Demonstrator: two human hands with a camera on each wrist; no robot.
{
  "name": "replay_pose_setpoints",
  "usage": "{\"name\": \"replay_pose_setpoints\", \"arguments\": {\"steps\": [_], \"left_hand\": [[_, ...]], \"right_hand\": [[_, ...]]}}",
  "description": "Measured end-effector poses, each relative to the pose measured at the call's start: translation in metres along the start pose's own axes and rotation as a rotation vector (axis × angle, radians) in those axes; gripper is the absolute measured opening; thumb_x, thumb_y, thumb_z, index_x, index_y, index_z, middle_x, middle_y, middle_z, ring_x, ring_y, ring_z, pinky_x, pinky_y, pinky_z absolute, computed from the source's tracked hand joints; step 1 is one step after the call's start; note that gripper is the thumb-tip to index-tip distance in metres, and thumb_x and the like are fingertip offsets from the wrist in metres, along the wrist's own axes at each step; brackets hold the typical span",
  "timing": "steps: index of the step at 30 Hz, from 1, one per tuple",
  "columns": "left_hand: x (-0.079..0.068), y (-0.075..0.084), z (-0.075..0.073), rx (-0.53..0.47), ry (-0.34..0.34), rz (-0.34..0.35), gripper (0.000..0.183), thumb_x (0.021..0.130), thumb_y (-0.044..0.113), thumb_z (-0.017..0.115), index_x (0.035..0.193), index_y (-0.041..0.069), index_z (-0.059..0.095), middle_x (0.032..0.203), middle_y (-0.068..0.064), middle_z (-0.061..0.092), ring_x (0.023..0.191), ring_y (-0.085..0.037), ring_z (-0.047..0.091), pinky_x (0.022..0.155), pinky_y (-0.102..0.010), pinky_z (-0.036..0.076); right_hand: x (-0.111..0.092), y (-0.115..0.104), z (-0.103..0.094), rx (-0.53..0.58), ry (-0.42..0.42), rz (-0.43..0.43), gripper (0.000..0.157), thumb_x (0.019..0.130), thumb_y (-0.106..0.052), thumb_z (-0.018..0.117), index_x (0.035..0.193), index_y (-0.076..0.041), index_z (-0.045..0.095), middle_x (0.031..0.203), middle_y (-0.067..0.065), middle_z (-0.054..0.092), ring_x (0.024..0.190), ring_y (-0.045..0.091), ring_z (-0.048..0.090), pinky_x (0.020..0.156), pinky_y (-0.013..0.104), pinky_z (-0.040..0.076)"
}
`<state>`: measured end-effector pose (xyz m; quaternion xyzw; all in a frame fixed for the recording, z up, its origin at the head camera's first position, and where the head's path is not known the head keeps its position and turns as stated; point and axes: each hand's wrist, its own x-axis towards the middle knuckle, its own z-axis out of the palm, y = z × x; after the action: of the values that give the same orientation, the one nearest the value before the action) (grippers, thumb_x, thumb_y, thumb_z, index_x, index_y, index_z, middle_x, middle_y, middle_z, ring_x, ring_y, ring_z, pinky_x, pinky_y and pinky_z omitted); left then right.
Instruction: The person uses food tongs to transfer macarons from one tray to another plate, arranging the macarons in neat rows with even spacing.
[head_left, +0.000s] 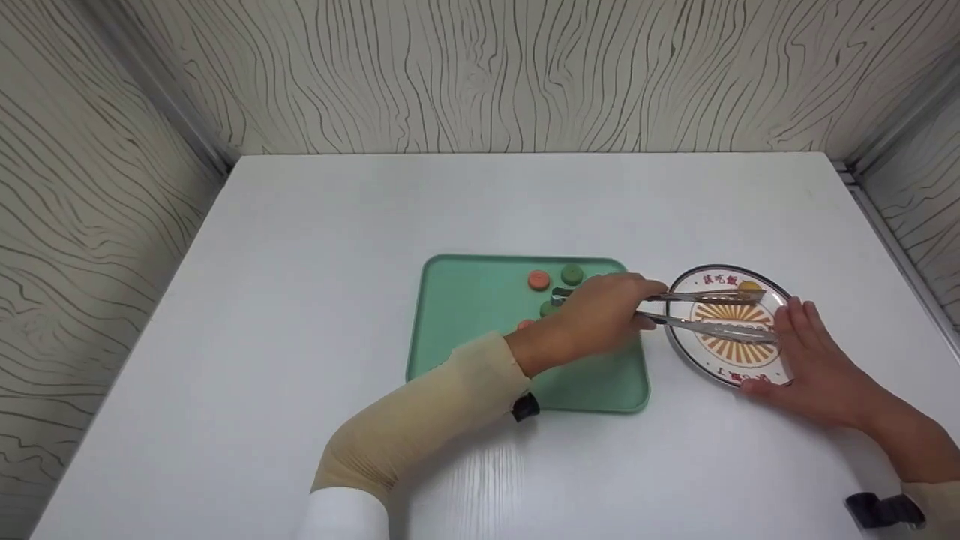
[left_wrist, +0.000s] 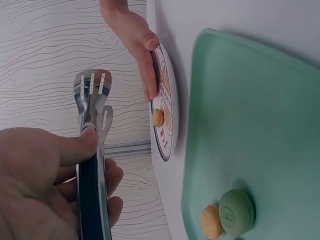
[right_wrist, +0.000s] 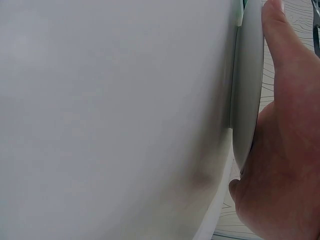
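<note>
My left hand [head_left: 609, 313] grips metal tongs [head_left: 705, 328] with dark handles, its thumb on top in the left wrist view. The tongs reach over a round white plate [head_left: 682, 339] with a sunburst print and red characters. Their two arms stand apart with nothing between the tips. A small yellow macaron [left_wrist: 158, 118] lies on the plate near its far rim. With fingers extended, my right hand [head_left: 829, 379] rests against the plate's right edge, thumb along the near rim. In the right wrist view, the plate's side hides part of that hand.
A green tray [head_left: 472, 307] lies left of the plate, partly under my left forearm. On it are several macarons, among them an orange one [head_left: 538, 280] and a green one [head_left: 572, 274]. Wood-patterned panels [head_left: 480, 75] enclose the white table [head_left: 300, 300].
</note>
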<state>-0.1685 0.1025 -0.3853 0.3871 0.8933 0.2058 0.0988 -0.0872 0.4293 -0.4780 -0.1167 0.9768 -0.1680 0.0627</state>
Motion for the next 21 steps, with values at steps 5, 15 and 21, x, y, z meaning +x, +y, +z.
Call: {"name": "replay_pose_setpoints", "arguments": {"steps": [5,15,21], "left_hand": [[-0.008,-0.007,-0.002,0.003,0.022,0.001,0.045,0.097,0.023,0.072,0.140,0.017,0.061,0.127,0.006,0.069,0.114,-0.004,0.061,0.098,-0.017,0.046],[-0.023,-0.020,-0.003,0.025,0.053,-0.011,0.044,0.094,0.020,0.075,0.137,0.015,0.064,0.122,0.004,0.071,0.110,-0.007,0.063,0.093,-0.022,0.048],[-0.035,-0.028,-0.007,0.008,0.067,-0.015,0.042,0.094,0.020,0.075,0.134,0.015,0.065,0.120,0.002,0.071,0.107,-0.009,0.063,0.088,-0.021,0.049]], "right_hand": [[0.000,0.000,-0.001,-0.004,-0.005,0.001,0.119,0.091,-0.049,0.072,0.154,0.017,-0.005,0.160,0.039,-0.011,0.150,0.045,-0.022,0.113,0.028,-0.019],[0.000,0.000,0.000,-0.003,0.008,-0.010,0.118,0.090,-0.047,0.073,0.154,0.017,-0.003,0.160,0.040,-0.009,0.150,0.045,-0.021,0.111,0.023,-0.020],[0.000,-0.001,-0.002,0.005,0.010,-0.019,0.118,0.089,-0.046,0.074,0.153,0.019,-0.001,0.160,0.041,-0.008,0.150,0.046,-0.020,0.111,0.022,-0.020]]}}
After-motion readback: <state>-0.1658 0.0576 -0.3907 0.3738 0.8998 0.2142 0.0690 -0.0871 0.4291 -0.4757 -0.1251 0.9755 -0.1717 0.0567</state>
